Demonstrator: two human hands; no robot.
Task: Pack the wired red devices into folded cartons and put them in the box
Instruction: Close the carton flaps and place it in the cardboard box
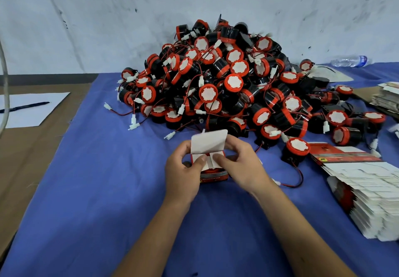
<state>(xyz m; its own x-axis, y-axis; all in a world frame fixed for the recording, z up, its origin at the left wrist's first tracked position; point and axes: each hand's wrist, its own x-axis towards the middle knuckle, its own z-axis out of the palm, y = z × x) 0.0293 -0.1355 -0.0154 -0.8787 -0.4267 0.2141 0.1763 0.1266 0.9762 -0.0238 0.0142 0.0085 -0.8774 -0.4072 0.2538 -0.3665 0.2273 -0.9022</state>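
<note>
A small red carton [212, 176] stands on the blue cloth in front of me, its white top flap [209, 140] raised. My left hand [183, 173] grips its left side, thumb pressing a white side flap inward. My right hand [239, 167] grips the right side, thumb on the other side flap. A red device shows inside the carton. Behind it lies a large heap of red-and-black wired devices [233, 82] with white connectors.
A fanned stack of flat cartons [367, 188] lies at the right, with a second stack [386, 97] farther back. A water bottle [350, 60] lies at the back right. White paper [32, 110] with a pen [26, 106] sits on brown cardboard at the left.
</note>
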